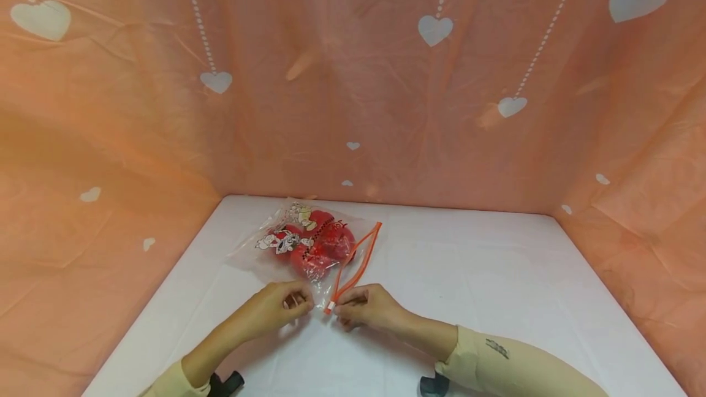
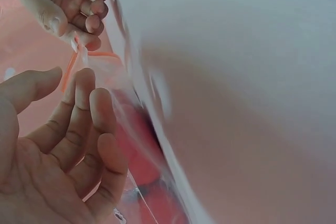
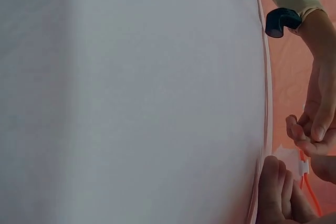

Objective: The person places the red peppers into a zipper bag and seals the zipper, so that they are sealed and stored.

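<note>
A clear zip bag (image 1: pixel 248 256) with cartoon prints and an orange zip strip (image 1: pixel 366 256) lies on the white table, its mouth parted. Several red rounded things (image 1: pixel 311 256) are inside. At the bag's near corner is a white slider (image 1: pixel 330 306). My left hand (image 1: pixel 281 305) is just left of that corner; in the left wrist view its thumb stands apart from loosely bent fingers (image 2: pixel 102 111). On the other side, my right hand (image 1: pixel 372 308) is close beside the slider. Its thumb and fingers (image 3: pixel 270 187) are apart in the right wrist view, with the slider showing between them.
The white-covered table (image 1: pixel 485 274) runs back to an orange curtain (image 1: pixel 386 109) with white hearts, which also encloses both sides. Black wrist devices (image 1: pixel 434 385) show at the near edge beside both sleeves.
</note>
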